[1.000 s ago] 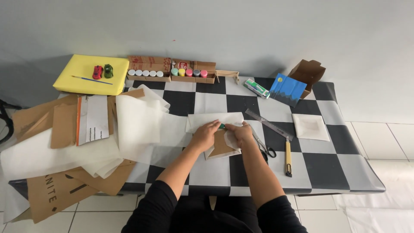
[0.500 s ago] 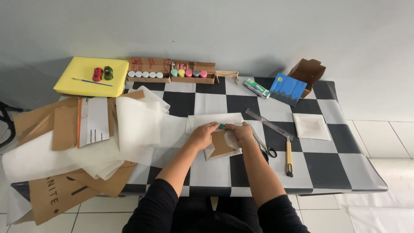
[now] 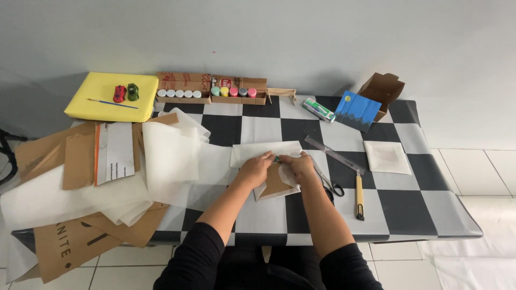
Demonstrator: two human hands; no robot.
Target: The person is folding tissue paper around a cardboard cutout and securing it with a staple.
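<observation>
Cardboard piece (image 3: 276, 181), brown and half wrapped in white paper (image 3: 266, 152), lies at the middle of the checkered tabletop (image 3: 408, 207). Both hands, left (image 3: 255, 168) and right (image 3: 299, 165), press together on it, pinching something small and green. Thin paper could tear or crease; scissors (image 3: 329, 183) just beside could snag a sleeve.

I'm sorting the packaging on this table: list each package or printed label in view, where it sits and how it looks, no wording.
Paint-pot boxes: back edge, two low brown cartons, red print.
Small tube box: back right, slim, green and white.
Open carton: far right corner, plain brown.
Mailer: left, white, orange edge.
Printed cardboard: front left, brown, dark lettering.
</observation>
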